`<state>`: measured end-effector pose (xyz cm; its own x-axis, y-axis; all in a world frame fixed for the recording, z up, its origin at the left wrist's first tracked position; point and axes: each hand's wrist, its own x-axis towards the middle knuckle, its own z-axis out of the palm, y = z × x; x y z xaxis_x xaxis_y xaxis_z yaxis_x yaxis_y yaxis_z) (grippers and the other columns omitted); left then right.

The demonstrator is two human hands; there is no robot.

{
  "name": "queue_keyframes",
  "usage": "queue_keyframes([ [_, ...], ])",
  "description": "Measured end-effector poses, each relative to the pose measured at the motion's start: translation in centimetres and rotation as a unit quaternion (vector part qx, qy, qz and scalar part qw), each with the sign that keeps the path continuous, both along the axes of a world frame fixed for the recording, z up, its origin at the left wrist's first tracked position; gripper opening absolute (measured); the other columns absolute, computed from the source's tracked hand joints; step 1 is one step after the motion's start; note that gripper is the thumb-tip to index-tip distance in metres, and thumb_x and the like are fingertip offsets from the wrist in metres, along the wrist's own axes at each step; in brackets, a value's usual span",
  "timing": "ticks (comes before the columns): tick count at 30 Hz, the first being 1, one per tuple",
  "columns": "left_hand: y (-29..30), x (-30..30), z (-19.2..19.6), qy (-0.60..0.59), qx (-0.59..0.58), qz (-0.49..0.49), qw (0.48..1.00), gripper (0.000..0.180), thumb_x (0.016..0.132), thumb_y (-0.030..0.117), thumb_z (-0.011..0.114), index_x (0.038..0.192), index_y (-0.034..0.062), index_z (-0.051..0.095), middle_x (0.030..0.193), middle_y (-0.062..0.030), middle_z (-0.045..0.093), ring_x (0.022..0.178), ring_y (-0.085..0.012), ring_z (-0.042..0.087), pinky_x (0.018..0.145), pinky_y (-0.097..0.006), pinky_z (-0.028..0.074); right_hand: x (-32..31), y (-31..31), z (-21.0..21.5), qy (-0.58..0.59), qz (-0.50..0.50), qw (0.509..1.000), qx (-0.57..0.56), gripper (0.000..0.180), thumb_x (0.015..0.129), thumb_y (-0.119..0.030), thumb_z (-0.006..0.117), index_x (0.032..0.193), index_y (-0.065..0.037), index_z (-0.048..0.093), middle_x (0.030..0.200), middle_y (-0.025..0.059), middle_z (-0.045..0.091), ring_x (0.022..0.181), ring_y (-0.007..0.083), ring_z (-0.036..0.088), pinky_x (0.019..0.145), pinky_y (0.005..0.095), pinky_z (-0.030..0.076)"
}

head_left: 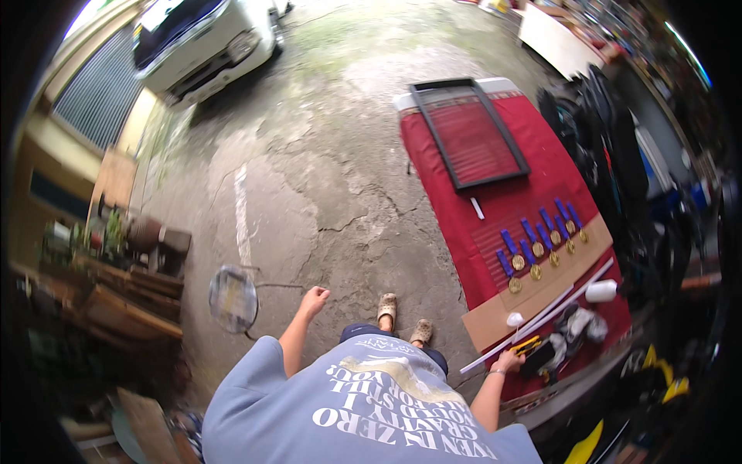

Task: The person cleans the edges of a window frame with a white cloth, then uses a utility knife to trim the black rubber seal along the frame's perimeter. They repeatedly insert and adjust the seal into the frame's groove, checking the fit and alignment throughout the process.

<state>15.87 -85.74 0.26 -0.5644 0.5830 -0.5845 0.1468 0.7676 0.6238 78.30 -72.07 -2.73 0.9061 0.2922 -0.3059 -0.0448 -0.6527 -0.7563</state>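
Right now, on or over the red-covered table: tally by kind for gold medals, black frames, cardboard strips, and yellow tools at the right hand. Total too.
Gold medals on blue ribbons, visible: 9
Black frame: 1
Cardboard strip: 1
Yellow tool at the right hand: 1
Total: 12

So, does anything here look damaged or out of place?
Yes: the concrete floor is cracked, with jagged lines ahead of the feet. Near the right hand, a white strip seems to poke past the edge of the red-covered table, its end apparently unsupported.
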Motion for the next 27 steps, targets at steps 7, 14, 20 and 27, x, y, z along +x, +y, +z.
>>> queue_keyframes([
  [7, -18.8, 10.2, 1.4, 0.130, -0.076, 0.158, 0.976, 0.028, 0.074, -0.001, 0.063, 0.097, 0.0075, 0.076, 0.093, -0.0135, 0.076, 0.091, -0.0294, 0.074, 0.081, -0.039, 0.058, 0.7, 2.5, 3.9, -0.356, 0.232, 0.893, 0.146, 0.029, 0.097, -0.014, 0.060, 0.123, -0.001, 0.059, 0.118, 0.0297, 0.054, 0.101, 0.0426, 0.060, 0.089, 0.0494, 0.053],
  [14, -29.2, 22.7, 0.5, -0.020, -0.134, 0.358, 0.924, 0.027, 0.073, -0.005, 0.064, 0.091, 0.0097, 0.077, 0.090, -0.0149, 0.076, 0.091, -0.0320, 0.074, 0.081, -0.041, 0.058, -10.2, 13.0, 19.8, -0.342, 0.400, 0.731, 0.434, 0.029, 0.105, -0.023, 0.059, 0.113, 0.004, 0.063, 0.113, 0.0145, 0.066, 0.082, 0.0271, 0.063, 0.073, 0.0388, 0.054],
  [20, -34.7, 26.5, -4.5, 0.001, -0.055, 0.484, 0.874, 0.021, 0.076, -0.004, 0.066, 0.086, 0.0102, 0.079, 0.096, -0.0167, 0.076, 0.098, -0.0323, 0.074, 0.089, -0.041, 0.057, -24.7, 10.8, 27.2, -0.259, 0.578, 0.576, 0.516, 0.023, 0.106, -0.015, 0.057, 0.119, 0.004, 0.062, 0.115, 0.0164, 0.062, 0.093, 0.0265, 0.063, 0.080, 0.0355, 0.054],
  [27, -43.9, 25.6, -5.7, 0.054, 0.041, 0.572, 0.818, 0.008, 0.074, 0.003, 0.074, 0.079, 0.0094, 0.076, 0.084, -0.0146, 0.076, 0.083, -0.0285, 0.074, 0.077, -0.041, 0.058, -44.5, -7.5, 21.3, -0.087, 0.826, 0.398, 0.390, 0.027, 0.109, -0.017, 0.050, 0.119, 0.004, 0.063, 0.105, 0.0146, 0.064, 0.085, 0.0258, 0.060, 0.077, 0.0376, 0.050],
])
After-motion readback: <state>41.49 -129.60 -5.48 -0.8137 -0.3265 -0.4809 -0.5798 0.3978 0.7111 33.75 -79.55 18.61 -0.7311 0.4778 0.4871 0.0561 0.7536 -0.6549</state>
